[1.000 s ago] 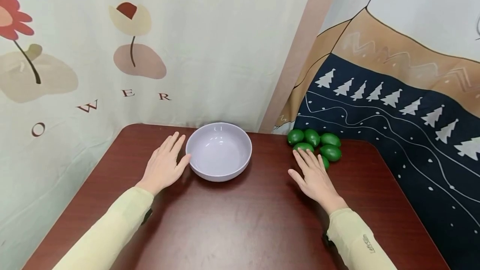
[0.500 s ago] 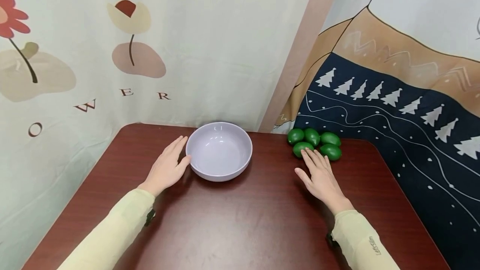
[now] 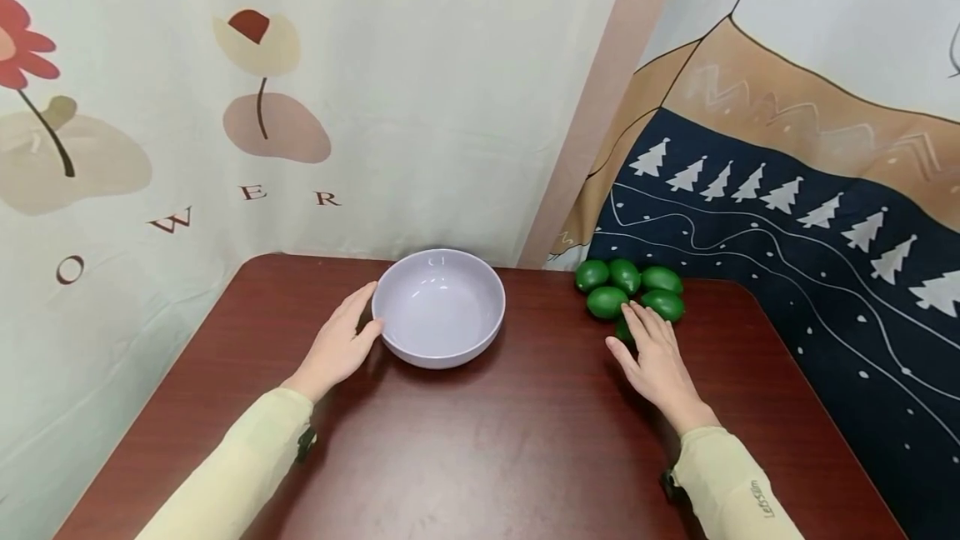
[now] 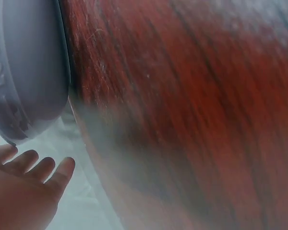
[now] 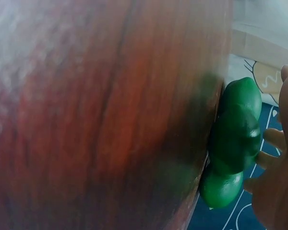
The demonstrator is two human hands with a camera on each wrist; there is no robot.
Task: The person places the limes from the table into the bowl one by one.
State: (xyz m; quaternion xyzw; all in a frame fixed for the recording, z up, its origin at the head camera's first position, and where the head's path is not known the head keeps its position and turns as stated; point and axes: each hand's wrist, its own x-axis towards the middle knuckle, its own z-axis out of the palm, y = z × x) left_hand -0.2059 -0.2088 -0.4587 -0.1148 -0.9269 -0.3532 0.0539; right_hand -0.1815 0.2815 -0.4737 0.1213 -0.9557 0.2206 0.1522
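A pale lavender bowl (image 3: 438, 307) stands near the table's back edge, its raised lettering showing on the outer wall (image 4: 33, 57) in the left wrist view. My left hand (image 3: 337, 348) is at the bowl's left side, fingers extended and thumb at the rim; whether it touches is hard to tell. Several green limes (image 3: 607, 302) lie clustered at the back right. Over the nearest lime (image 3: 625, 330), partly covering it, hovers my right hand (image 3: 658, 369), with fingers stretched out and thumb apart. The right wrist view has limes (image 5: 234, 139) just beyond those fingers.
The dark red wooden table (image 3: 480, 448) has rounded back corners. Right behind it hangs a pale curtain (image 3: 435, 107) with flower prints. A dark blue printed cloth (image 3: 750, 257) with white trees hangs behind the limes and along the right side.
My right hand has shifted rightward and slightly toward me, uncovering the front left lime. The left hand has edged a little closer along the bowl's side. Bowl and limes have stayed in place.
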